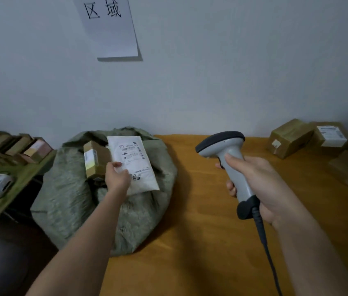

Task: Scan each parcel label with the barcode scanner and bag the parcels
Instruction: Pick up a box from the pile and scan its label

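The left hand (117, 176) pinches the near left edge of a flat white plastic mailer with a printed label (134, 163), holding it over the open mouth of a large grey-green woven sack (66, 199) at the left end of the orange-brown wooden table (200, 231). The mailer's long axis runs from near to far, label upward. A small brown cardboard box (95, 160) sits in the sack mouth, touching the mailer's left edge. The right hand (260, 184) is wrapped round the handle of a grey corded barcode scanner (228, 159), well to the right of the mailer, its head turned left towards it. The left hand is the nearer one, so bagging looks like a short drop. Counted: one mailer, one box in the sack, and at least two taped brown cardboard parcels (290, 137) on the far right.
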The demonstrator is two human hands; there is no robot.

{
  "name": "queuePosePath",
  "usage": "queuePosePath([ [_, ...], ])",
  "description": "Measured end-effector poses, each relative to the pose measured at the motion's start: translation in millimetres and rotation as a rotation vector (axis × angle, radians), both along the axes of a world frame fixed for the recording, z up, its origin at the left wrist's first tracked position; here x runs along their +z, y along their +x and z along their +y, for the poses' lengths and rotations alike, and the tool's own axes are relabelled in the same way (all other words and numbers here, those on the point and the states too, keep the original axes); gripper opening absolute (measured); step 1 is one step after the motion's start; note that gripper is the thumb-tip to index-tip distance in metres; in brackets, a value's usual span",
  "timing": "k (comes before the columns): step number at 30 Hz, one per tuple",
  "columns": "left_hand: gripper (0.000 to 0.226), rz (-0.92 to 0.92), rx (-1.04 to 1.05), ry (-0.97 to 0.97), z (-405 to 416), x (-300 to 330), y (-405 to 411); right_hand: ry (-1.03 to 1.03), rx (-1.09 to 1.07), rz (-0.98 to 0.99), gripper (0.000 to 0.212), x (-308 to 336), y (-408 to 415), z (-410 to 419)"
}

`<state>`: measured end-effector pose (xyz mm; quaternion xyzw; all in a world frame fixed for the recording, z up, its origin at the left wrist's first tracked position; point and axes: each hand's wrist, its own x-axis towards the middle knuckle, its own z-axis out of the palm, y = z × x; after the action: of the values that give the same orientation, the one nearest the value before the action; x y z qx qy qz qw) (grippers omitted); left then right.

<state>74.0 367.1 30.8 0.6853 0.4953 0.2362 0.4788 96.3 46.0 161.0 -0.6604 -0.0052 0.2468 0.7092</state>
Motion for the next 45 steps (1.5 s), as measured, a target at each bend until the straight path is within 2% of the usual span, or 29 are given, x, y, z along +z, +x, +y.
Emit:
queuePosePath([
  [3,0.037,0.332,0.013,0.130,31.6,9.3,22.0,-0.062,-0.044,0.004,0.030,-6.3,1.9,2.9],
  [5,0.041,0.423,-0.007,0.228,22.3,11.5,34.5,-0.089,-0.089,0.011,0.032,-9.8,5.3,0.2],
  [8,0.036,0.383,-0.151,0.322,-13.0,2.1,55.1,-0.113,-0.167,0.025,0.031,-11.9,11.7,-9.2],
  [15,0.034,0.338,-0.668,0.494,-147.7,-21.6,102.4,-0.233,-0.342,0.013,0.025,-16.2,20.4,-76.8],
  [21,0.041,0.275,-1.215,0.545,-290.7,-40.3,124.6,-0.345,-0.566,-0.003,0.019,-22.1,25.9,-193.1],
  [25,0.049,0.287,-1.462,0.552,-386.9,-51.5,144.2,-0.324,-0.646,0.004,0.023,-41.0,37.3,-280.3],
  [28,0.058,0.290,-1.539,0.538,-466.8,-57.9,161.2,-0.267,-0.667,0.024,0.021,-54.6,47.2,-350.0],
  [32,0.081,0.314,-1.667,0.445,-573.8,-74.3,180.4,-0.280,-0.697,0.055,0.017,-69.1,58.8,-430.6],
  [36,0.103,0.427,-1.720,0.591,-648.6,-89.3,197.5,-0.297,-0.693,0.075,0.018,-81.1,72.1,-483.9],
  [40,0.114,0.571,-1.735,0.674,-675.7,-109.3,211.2,-0.290,-0.691,0.112,0.015,-94.3,79.7,-514.1],
  [43,0.114,0.541,-1.684,0.744,-674.0,-116.1,207.9,-0.268,-0.688,0.153,0.016,-102.5,80.7,-523.0],
  [45,0.113,0.556,-1.651,0.713,-668.9,-116.1,201.9,-0.262,-0.683,0.179,0.018,-106.4,81.7,-524.0],
])
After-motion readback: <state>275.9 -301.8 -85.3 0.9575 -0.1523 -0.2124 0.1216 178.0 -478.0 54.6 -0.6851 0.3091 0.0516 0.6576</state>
